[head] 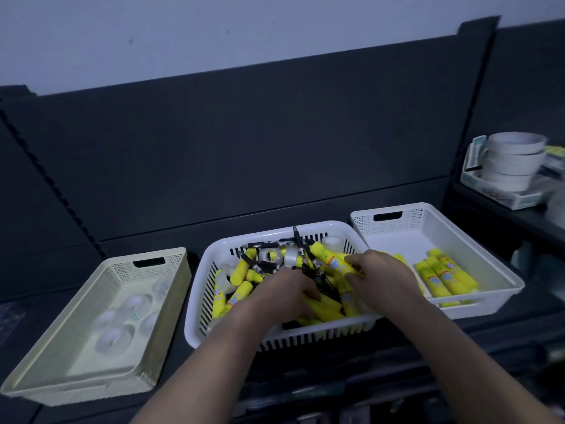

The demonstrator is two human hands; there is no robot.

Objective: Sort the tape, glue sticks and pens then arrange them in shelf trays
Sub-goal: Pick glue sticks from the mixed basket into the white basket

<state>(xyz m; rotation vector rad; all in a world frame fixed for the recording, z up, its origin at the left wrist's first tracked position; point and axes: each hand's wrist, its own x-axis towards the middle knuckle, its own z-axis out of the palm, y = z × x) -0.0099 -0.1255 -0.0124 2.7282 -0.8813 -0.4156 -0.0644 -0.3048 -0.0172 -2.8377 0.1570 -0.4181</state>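
Note:
A white slotted basket in the middle holds a mixed heap of yellow glue sticks, black pens and clear tape rolls. Both my hands are inside it. My right hand grips a yellow glue stick near the basket's right side. My left hand lies palm down on the pile, its fingertips curled around yellow glue sticks. A cream tray on the left holds several clear tape rolls. In the white tray on the right lie several glue sticks.
All three containers sit on a dark shelf with a dark back panel. On a neighbouring shelf at the far right, a stack of white tape rolls stands in a small box.

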